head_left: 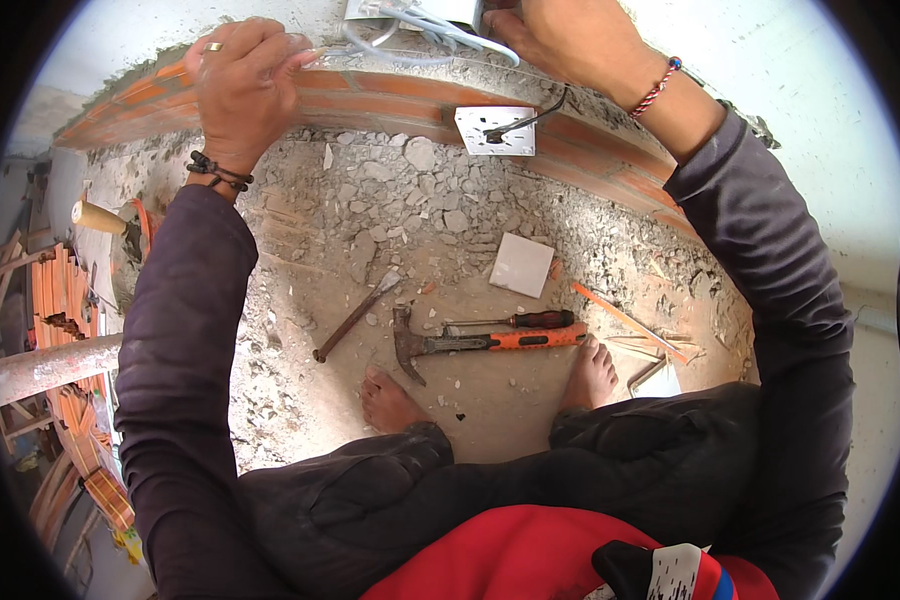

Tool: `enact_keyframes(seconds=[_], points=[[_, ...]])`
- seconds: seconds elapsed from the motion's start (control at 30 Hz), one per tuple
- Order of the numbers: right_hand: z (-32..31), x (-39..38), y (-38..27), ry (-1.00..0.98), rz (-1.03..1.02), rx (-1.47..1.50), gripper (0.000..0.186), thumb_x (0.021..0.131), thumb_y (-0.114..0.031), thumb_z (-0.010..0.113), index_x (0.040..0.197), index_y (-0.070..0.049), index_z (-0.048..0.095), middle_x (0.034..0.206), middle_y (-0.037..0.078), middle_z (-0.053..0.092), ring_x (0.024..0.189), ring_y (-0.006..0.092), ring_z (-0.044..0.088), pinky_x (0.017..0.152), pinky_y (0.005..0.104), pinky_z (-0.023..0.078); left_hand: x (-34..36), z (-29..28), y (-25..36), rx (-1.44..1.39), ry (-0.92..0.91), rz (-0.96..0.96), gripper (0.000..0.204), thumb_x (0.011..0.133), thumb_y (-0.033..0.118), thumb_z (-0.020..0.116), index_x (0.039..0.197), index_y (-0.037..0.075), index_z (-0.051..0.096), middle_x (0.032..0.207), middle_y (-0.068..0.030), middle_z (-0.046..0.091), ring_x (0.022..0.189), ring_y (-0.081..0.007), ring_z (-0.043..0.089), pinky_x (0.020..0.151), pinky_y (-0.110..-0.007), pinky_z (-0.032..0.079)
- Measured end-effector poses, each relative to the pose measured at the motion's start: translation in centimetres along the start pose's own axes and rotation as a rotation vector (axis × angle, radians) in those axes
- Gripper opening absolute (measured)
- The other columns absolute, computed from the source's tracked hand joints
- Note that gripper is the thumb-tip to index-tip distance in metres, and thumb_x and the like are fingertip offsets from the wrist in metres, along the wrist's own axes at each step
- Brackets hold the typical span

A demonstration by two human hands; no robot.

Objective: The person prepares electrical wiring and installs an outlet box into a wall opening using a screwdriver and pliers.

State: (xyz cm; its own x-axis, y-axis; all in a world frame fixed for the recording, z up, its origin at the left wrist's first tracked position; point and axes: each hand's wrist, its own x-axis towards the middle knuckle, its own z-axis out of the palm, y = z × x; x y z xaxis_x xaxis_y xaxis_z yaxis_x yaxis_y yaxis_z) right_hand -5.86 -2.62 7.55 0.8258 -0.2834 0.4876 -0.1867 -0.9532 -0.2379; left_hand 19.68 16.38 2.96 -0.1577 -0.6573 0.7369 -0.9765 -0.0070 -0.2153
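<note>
My left hand (245,95) is closed in a pinch at the top of the exposed brick strip (370,95). A thin pale cable (405,58) runs from its fingertips toward a loop of white and grey cables beneath a white plate (370,10) at the top edge. To the right of that loop, my right hand (570,40) has its fingers curled against the wall, partly cut off by the picture's edge; what they grip is hidden. Below it hangs a square white electrical plate (495,131) with a black cable through its middle.
Broken rubble (420,170) lies along the wall's foot. Between my feet and the wall are a claw hammer (490,340), a screwdriver (542,320), a chisel (355,318) and a white tile (521,265). Brick pieces (60,290) and a pole (50,370) are at left.
</note>
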Motion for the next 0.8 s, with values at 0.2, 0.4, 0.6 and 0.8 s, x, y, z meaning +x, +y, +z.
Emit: enact_keyframes(seconds=[0.2, 0.4, 0.6, 0.8], points=[[1.5, -0.4, 0.6, 0.064, -0.014, -0.008, 0.014, 0.078, -0.01, 0.065, 0.081, 0.004, 0.067, 0.08, 0.027, 0.066, 0.078, 0.043, 0.066, 0.074, 0.0493, 0.054, 0.2, -1.1, -0.6, 0.082, 0.032, 0.015, 0.009, 0.08, 0.022, 0.079, 0.087, 0.02, 0.074, 0.093, 0.0063, 0.066, 0.094, -0.0202, 0.062, 0.096, -0.043, 0.033], [2.1, -0.4, 0.4, 0.11, 0.007, 0.084, 0.012, 0.076, -0.008, 0.065, 0.079, 0.003, 0.067, 0.085, 0.027, 0.066, 0.082, 0.0425, 0.065, 0.077, 0.0478, 0.053, -0.6, -1.1, 0.2, 0.014, -0.04, 0.046, 0.011, 0.081, 0.019, 0.078, 0.09, 0.021, 0.074, 0.097, 0.0065, 0.066, 0.097, -0.0202, 0.062, 0.098, -0.045, 0.031], [2.5, 0.2, 0.8, 0.045, 0.03, 0.03, 0.013, 0.078, -0.01, 0.063, 0.08, 0.002, 0.069, 0.079, 0.027, 0.066, 0.078, 0.0426, 0.066, 0.075, 0.0485, 0.054, -0.5, -1.2, 1.0, -0.011, -0.069, 0.014, 0.009, 0.084, 0.016, 0.074, 0.092, 0.019, 0.073, 0.1, 0.0058, 0.065, 0.104, -0.0214, 0.06, 0.1, -0.047, 0.029], [2.4, 0.9, 0.3, -0.027, 0.105, -0.084, 0.018, 0.082, -0.011, 0.059, 0.089, 0.004, 0.065, 0.077, 0.028, 0.066, 0.075, 0.0448, 0.066, 0.071, 0.0511, 0.054, -0.3, -0.9, 2.8, -0.008, -0.181, 0.031, 0.008, 0.088, 0.023, 0.07, 0.093, 0.017, 0.072, 0.102, 0.0036, 0.066, 0.108, -0.0222, 0.059, 0.101, -0.047, 0.027]])
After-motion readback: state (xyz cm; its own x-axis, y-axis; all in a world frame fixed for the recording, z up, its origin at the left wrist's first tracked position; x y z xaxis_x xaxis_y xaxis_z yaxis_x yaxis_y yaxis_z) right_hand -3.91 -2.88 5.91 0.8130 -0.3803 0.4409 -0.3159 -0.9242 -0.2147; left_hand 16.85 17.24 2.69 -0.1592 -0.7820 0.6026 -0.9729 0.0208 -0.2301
